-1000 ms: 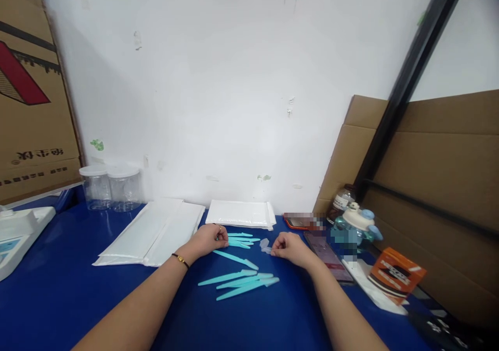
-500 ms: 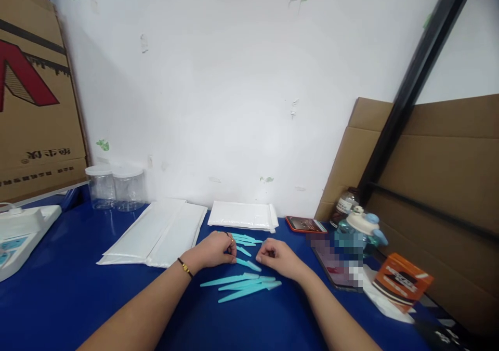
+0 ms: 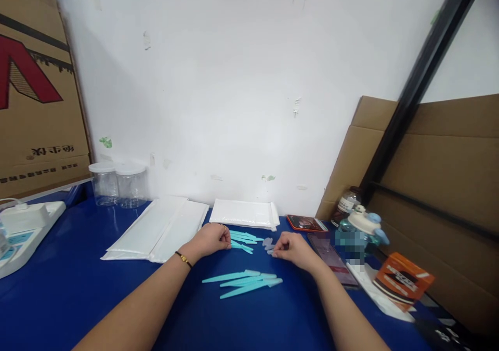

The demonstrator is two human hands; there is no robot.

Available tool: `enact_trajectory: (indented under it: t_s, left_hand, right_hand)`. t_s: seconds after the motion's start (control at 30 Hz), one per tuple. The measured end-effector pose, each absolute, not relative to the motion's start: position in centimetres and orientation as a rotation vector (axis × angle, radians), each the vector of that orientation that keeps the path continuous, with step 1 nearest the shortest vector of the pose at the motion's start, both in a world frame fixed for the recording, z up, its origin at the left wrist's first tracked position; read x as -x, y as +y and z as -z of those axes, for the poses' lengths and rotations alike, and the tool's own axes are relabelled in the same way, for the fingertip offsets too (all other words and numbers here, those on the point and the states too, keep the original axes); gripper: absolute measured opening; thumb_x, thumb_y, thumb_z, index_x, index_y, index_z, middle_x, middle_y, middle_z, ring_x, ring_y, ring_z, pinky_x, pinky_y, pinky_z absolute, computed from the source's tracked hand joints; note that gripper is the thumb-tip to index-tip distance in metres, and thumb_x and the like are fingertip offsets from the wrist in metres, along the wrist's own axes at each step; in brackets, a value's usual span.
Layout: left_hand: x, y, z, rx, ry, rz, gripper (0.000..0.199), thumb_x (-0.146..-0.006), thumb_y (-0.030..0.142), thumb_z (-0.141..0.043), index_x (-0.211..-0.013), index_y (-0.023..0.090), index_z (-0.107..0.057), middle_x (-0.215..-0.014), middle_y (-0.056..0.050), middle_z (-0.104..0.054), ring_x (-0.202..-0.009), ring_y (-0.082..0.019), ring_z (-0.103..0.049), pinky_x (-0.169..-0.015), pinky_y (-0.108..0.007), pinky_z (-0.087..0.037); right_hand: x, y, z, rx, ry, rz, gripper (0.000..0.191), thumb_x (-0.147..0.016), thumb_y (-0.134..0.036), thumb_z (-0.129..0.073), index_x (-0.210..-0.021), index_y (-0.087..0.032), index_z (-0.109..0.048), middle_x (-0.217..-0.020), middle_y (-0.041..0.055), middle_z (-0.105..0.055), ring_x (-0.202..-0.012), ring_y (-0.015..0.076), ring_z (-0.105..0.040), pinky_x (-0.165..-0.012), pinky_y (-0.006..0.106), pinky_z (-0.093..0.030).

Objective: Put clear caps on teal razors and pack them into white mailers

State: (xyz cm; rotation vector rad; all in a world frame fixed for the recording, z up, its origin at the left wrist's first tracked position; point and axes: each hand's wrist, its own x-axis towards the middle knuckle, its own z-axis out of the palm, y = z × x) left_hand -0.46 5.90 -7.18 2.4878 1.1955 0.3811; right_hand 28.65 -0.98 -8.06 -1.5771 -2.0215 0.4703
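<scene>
My left hand (image 3: 217, 238) has its fingers closed on the end of a turquoise stick (image 3: 242, 246), beside a group of similar sticks (image 3: 244, 236) near the white packets. My right hand (image 3: 287, 248) is pinched at a small pile of translucent caps (image 3: 267, 243); a small pale cap shows at its fingertips. Closer to me, several turquoise sticks with covered heads (image 3: 249, 283) lie loosely side by side on the blue table (image 3: 241, 325).
White padded packets (image 3: 156, 229) and another white packet (image 3: 244, 213) lie behind. Clear jars (image 3: 131, 187) and a power strip (image 3: 33, 234) stand left. Phones (image 3: 306, 223), a teal bottle (image 3: 360, 229) and an orange box (image 3: 403, 281) are right.
My left hand moved back and left with the stick. My right hand moved right, uncovering the translucent caps. The view has shifted slightly.
</scene>
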Motion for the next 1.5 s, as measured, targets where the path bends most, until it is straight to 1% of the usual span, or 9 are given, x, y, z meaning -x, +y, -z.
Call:
enact_trajectory:
  t_s: [0.23,0.37,0.43,0.53,0.73,1.07,1.2,1.37,1.5]
  left_hand:
    - [-0.3,5.0,6.6,-2.534,1.251,-0.601,0.028,-0.066,0.041,-0.065,-0.087,0.021,-0.063,-0.088,-0.002,-0.063,-0.081,-0.017,-0.057,-0.067,-0.024,-0.038]
    - [-0.7,2.8,5.3,-2.488,1.017,-0.274,0.029,-0.063,0.047,-0.066,-0.078,0.023,-0.066,-0.079,0.001,-0.064,-0.069,-0.014,-0.057,-0.055,-0.021,-0.037]
    - [-1.0,1.9,5.0,-2.453,0.961,-0.119,0.025,-0.061,0.042,-0.068,-0.077,0.023,-0.067,-0.074,0.002,-0.065,-0.064,-0.014,-0.057,-0.050,-0.020,-0.035]
    - [-1.3,1.4,5.1,-2.439,0.993,-0.077,0.014,-0.064,0.031,-0.062,-0.074,0.022,-0.067,-0.070,0.002,-0.066,-0.063,-0.013,-0.058,-0.049,-0.020,-0.035]
    - [-1.4,1.9,5.8,-2.467,1.039,-0.129,0.014,-0.068,0.027,-0.056,-0.074,0.021,-0.066,-0.071,0.001,-0.067,-0.061,-0.013,-0.057,-0.049,-0.020,-0.035]
    - [-2.0,2.4,5.4,-2.495,1.009,-0.423,0.017,-0.074,0.024,-0.049,-0.077,0.020,-0.064,-0.074,0.000,-0.067,-0.063,-0.013,-0.058,-0.054,-0.020,-0.035]
    - [-1.1,3.7,5.8,-2.544,1.130,-0.451,0.016,-0.072,0.024,-0.050,-0.075,0.021,-0.065,-0.072,0.000,-0.067,-0.064,-0.014,-0.058,-0.056,-0.021,-0.035]
    - [-0.8,5.2,7.1,-2.571,1.215,-0.398,0.014,-0.070,0.022,-0.053,-0.073,0.022,-0.066,-0.075,0.000,-0.067,-0.070,-0.015,-0.059,-0.062,-0.022,-0.036]
    - [-1.2,5.0,7.1,-2.593,1.278,-0.505,0.018,-0.069,0.028,-0.060,-0.086,0.023,-0.065,-0.082,-0.001,-0.064,-0.076,-0.017,-0.058,-0.065,-0.024,-0.037]
  right_hand:
    - [-28.4,-0.8,8.1,1.639,-1.958,-0.292,0.008,-0.062,-0.026,-0.071,-0.066,-0.020,-0.069,-0.070,0.0005,-0.062,-0.063,0.0130,-0.053,-0.060,0.023,-0.038]
    - [-27.5,-1.5,7.2,1.532,-1.964,-0.379,0.008,-0.068,-0.025,-0.065,-0.067,-0.018,-0.069,-0.068,0.0006,-0.059,-0.061,0.0116,-0.052,-0.057,0.022,-0.037]
    - [-26.6,-2.0,7.0,1.456,-2.004,-0.483,0.011,-0.070,-0.028,-0.065,-0.068,-0.017,-0.069,-0.070,0.0011,-0.059,-0.062,0.0116,-0.052,-0.057,0.021,-0.038]
    - [-25.1,-2.4,7.4,1.369,-2.085,-0.617,0.016,-0.072,-0.034,-0.065,-0.071,-0.018,-0.071,-0.071,0.0014,-0.059,-0.063,0.0116,-0.052,-0.055,0.021,-0.038]
    - [-23.6,-2.1,8.6,1.368,-2.145,-0.701,0.015,-0.072,-0.034,-0.065,-0.071,-0.019,-0.069,-0.068,-0.0005,-0.058,-0.056,0.0095,-0.047,-0.050,0.020,-0.034]
    - [-24.8,-2.4,6.5,1.417,-2.109,-0.490,0.013,-0.076,-0.030,-0.060,-0.072,-0.019,-0.066,-0.075,0.0011,-0.058,-0.070,0.0135,-0.050,-0.069,0.026,-0.038]
    - [-27.6,-1.8,6.4,1.521,-2.028,-0.368,0.016,-0.076,-0.032,-0.060,-0.070,-0.018,-0.066,-0.073,0.0012,-0.057,-0.066,0.0128,-0.049,-0.068,0.027,-0.037]
    - [-29.7,-1.3,7.0,1.568,-1.997,-0.421,0.016,-0.073,-0.032,-0.062,-0.070,-0.018,-0.068,-0.072,0.0009,-0.058,-0.064,0.0127,-0.050,-0.064,0.025,-0.037]
    - [-28.9,-0.9,7.5,1.593,-2.034,-0.373,0.011,-0.071,-0.028,-0.064,-0.068,-0.019,-0.070,-0.071,0.0001,-0.058,-0.065,0.0123,-0.051,-0.067,0.026,-0.037]
